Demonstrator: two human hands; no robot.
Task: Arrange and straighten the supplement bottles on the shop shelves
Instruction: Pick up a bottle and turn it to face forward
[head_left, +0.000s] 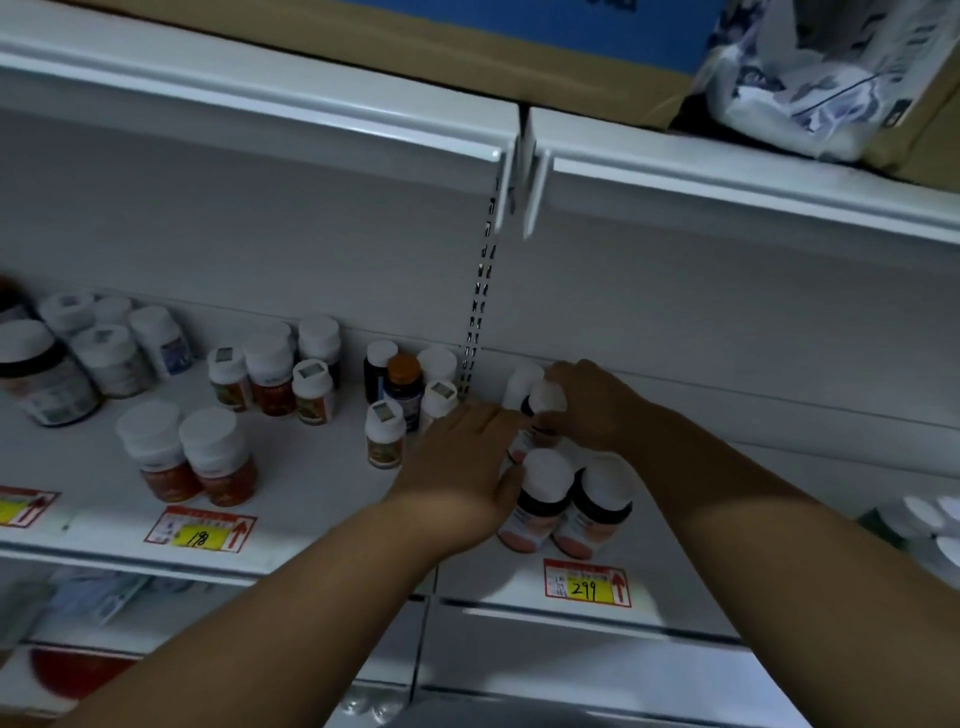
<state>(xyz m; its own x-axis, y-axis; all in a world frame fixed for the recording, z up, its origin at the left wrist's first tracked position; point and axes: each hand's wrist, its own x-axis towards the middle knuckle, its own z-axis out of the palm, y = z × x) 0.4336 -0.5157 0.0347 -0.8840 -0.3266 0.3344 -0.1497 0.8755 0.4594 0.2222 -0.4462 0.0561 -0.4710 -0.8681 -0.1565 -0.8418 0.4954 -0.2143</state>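
- White metal shop shelf (291, 499), dim light, grey back panel (260, 234) behind it, slotted upright (480, 312) in the middle where 2 shelf sections meet.
- Upper shelf (260, 88) overhead carries a cardboard box (467, 47) and, to the right, a white-and-blue plastic bag (810, 78).
- Far left: large dark jar (44, 374) with white lid, cluster of white bottles (114, 338) behind it.
- 2 red-label bottles (187, 457) with white caps stand side by side near the front edge, above the price tag (200, 530) marked 198.
- Group of 5 small white-capped bottles (280, 369) further back, labels blurred.
- Next group by the upright: dark bottle with orange cap (402, 384), several white-capped ones around it, 1 small bottle (384, 436) out front.
- Left hand (462, 467) reaches in palm down, fingers straight and together, pressed against the side of the black-banded bottle cluster (566, 499); thumb touches the front left bottle.
- Cluster sits right of the upright, 2 bottles in front touching, more behind, partly hidden by the hands.
- Right hand (587, 405) comes from the right, fingers curled over and gripping a white-capped bottle (545, 402) at the back of the cluster; a white bottle (522, 384) stands just behind it.
- Price tag (587, 584) marked 299 on the shelf edge below the cluster.
- Far right edge: a few white caps (930, 525), blurred.
- Lower shelf (571, 654) below, contents unclear.
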